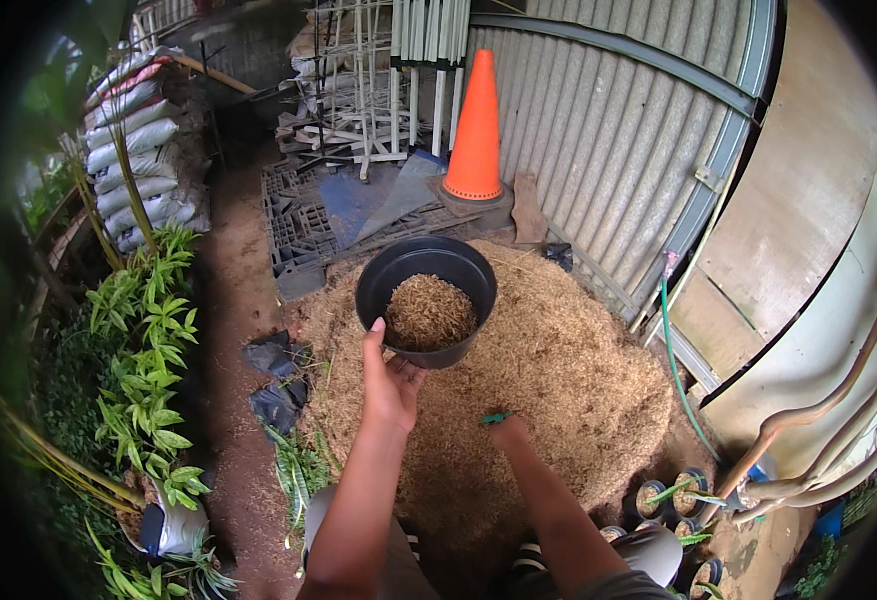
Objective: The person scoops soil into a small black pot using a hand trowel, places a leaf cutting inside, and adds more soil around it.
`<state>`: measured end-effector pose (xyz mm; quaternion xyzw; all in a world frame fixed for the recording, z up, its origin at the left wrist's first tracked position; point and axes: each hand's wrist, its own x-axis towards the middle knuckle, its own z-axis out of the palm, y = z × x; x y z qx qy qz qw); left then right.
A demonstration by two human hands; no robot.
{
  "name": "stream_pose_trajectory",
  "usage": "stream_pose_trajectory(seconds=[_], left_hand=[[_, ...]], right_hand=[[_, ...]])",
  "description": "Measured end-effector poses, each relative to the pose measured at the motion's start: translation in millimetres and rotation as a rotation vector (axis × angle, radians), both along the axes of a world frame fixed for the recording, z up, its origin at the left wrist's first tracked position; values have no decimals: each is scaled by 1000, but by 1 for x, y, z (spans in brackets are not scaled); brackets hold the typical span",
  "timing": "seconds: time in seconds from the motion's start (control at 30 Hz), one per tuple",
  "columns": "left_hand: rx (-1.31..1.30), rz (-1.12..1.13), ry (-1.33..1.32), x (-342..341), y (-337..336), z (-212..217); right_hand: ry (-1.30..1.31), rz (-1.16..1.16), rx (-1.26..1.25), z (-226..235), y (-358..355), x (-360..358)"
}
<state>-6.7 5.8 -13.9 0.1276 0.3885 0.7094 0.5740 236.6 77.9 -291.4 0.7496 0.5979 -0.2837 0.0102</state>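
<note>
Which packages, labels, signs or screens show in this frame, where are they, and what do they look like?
Sacks: stacked at upper left behind the plants; plump, grey-white, some with red edges.
Bag: lower left on the ground among plants; small, white and dark.
No signs or screens show.

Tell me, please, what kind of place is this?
Probably a plant nursery's potting corner, outdoors. The left hand holds a black pot over a heap of husk, with stacked sacks and potted seedlings nearby.
</note>
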Motion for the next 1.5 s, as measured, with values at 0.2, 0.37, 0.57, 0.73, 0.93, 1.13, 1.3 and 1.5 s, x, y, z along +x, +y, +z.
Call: stream_pose_trajectory(seconds=[0.2,0.37,0.57,0.73,0.93,1.13,1.3,1.5], left_hand=[[13,2,23,-2,1,-3],[1,-11,21,3,2,-5],[-6,-78,103,11,-2,-18],[-25,-152,145,24,-2,-42],[-124,-364,209,61,-33,-55],[-303,-530,263,95,-59,-99],[-381,-626,384,95,-52,-164],[-378,-694,421,102,-47,-181]], right_hand=[[175,-135,108,-21,-44,35],[265,-167,322,-36,-127,56],[384,-181,454,69,-96,77],[466,-133,601,169,-83,113],[481,-105,441,259,-82,144],[382,-107,251,247,-101,182],[129,62,156,260,-120,172],[20,190,67,268,-133,162]])
